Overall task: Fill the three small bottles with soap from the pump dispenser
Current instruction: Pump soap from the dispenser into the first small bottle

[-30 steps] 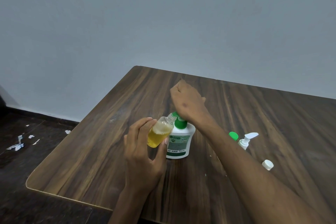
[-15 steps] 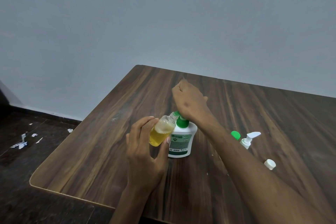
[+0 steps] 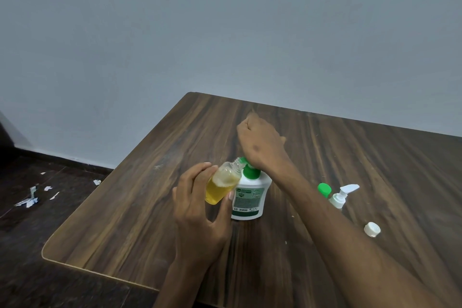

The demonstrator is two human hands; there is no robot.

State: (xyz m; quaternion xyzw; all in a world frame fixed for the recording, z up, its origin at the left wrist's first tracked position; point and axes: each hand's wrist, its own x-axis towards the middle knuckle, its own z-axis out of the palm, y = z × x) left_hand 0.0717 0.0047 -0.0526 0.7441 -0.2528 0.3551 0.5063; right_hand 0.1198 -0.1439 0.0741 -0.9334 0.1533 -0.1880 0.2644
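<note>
Yellow soap (image 3: 217,189), green pump (image 3: 250,172)

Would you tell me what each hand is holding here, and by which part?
The left hand grips the small bottle round its body. The right hand presses the dispenser pump head, holding nothing.

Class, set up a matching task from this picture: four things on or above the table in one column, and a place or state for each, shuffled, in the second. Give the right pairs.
Things:
1. small clear bottle
2. pump dispenser
3. white cap
4. small bottle with a white pump top

Place or state:
A. lies loose on the table, nearest the right edge
B. tilted in the left hand, partly full of yellow soap
C. stands beyond the right forearm
D. pressed from above by the right hand

Pairs: 1-B, 2-D, 3-A, 4-C
</note>
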